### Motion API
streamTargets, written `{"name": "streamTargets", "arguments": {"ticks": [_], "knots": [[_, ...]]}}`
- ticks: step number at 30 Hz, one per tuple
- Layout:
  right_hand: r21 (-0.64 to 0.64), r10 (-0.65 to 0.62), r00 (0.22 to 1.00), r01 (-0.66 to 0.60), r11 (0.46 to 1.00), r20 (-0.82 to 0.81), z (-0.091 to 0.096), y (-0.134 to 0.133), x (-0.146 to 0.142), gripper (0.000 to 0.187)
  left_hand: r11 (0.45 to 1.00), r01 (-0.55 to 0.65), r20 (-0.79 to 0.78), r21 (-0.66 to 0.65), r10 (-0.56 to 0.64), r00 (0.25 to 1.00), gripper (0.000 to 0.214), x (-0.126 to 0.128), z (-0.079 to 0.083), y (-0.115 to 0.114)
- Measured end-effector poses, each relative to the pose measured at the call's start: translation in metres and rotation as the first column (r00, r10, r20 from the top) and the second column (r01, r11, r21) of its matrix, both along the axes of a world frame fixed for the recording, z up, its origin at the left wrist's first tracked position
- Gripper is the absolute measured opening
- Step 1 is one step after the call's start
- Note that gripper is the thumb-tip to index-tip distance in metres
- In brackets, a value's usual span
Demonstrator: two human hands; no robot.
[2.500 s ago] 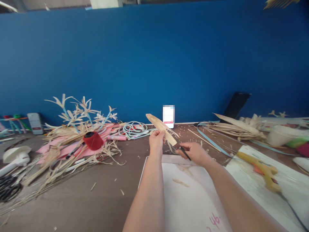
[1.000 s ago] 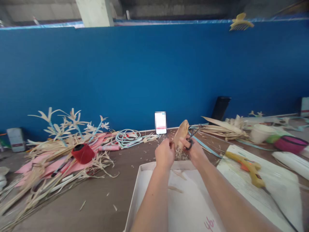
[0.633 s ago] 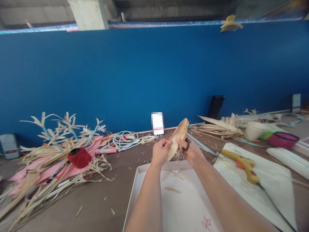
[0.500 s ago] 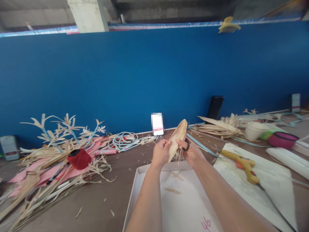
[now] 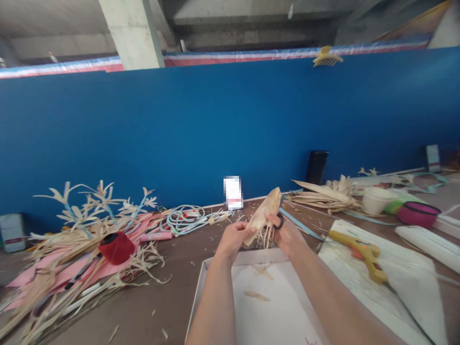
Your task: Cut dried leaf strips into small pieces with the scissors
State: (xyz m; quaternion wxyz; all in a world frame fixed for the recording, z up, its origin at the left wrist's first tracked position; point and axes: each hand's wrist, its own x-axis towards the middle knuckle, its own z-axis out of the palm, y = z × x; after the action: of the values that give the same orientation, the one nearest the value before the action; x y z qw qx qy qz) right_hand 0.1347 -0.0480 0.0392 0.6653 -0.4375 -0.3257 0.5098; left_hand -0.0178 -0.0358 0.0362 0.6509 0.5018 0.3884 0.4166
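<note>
My left hand (image 5: 233, 238) pinches the lower end of a dry tan husk leaf (image 5: 264, 213) that points up and to the right. My right hand (image 5: 289, 235) is closed round black-handled scissors (image 5: 279, 221), held against the leaf's frayed lower edge. Thin cut strands hang from the leaf. Both hands hover over the far rim of a shallow white box lid (image 5: 215, 273), where a few husk scraps lie.
A heap of husk strips, pale husk flowers and a red thread spool (image 5: 115, 247) fills the left of the brown table. A coiled light blue cord (image 5: 187, 216) and a phone (image 5: 233, 192) lie by the blue wall. A yellow glue gun (image 5: 361, 248) rests on paper at right, near bowls.
The leaf swung from pointing up-left to up-right and my hands drew together on it. The scissors moved to its lower edge. The camera tilted upward.
</note>
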Motion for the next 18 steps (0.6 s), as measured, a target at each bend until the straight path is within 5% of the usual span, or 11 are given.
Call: {"name": "streamTargets", "arguments": {"ticks": [6, 9, 12, 15, 18], "knots": [[0.085, -0.077, 0.978, 0.061, 0.994, 0.194, 0.004, -0.006, 0.002, 0.043, 0.929, -0.37, 0.0, -0.019, 0.37, 0.929, 0.032, -0.008, -0.007, 0.014], [0.082, 0.169, 0.902, -0.219, 0.972, 0.396, 0.014, -0.018, -0.003, 0.047, 0.866, -0.499, -0.038, 0.035, 0.501, 0.865, 0.029, -0.013, -0.011, 0.02], [-0.114, 0.455, 0.695, -0.479, 0.871, 0.557, 0.02, -0.027, -0.012, 0.05, 0.813, -0.561, -0.074, 0.158, 0.576, 0.814, 0.025, -0.016, -0.013, 0.023], [-0.248, 0.518, 0.563, -0.487, 0.838, 0.644, 0.019, -0.028, -0.017, 0.048, 0.782, -0.581, -0.055, 0.226, 0.606, 0.794, 0.022, -0.018, -0.013, 0.026], [-0.281, 0.483, 0.552, -0.411, 0.867, 0.68, 0.015, -0.023, -0.015, 0.047, 0.753, -0.613, -0.003, 0.241, 0.632, 0.775, 0.026, -0.02, -0.011, 0.026]]}}
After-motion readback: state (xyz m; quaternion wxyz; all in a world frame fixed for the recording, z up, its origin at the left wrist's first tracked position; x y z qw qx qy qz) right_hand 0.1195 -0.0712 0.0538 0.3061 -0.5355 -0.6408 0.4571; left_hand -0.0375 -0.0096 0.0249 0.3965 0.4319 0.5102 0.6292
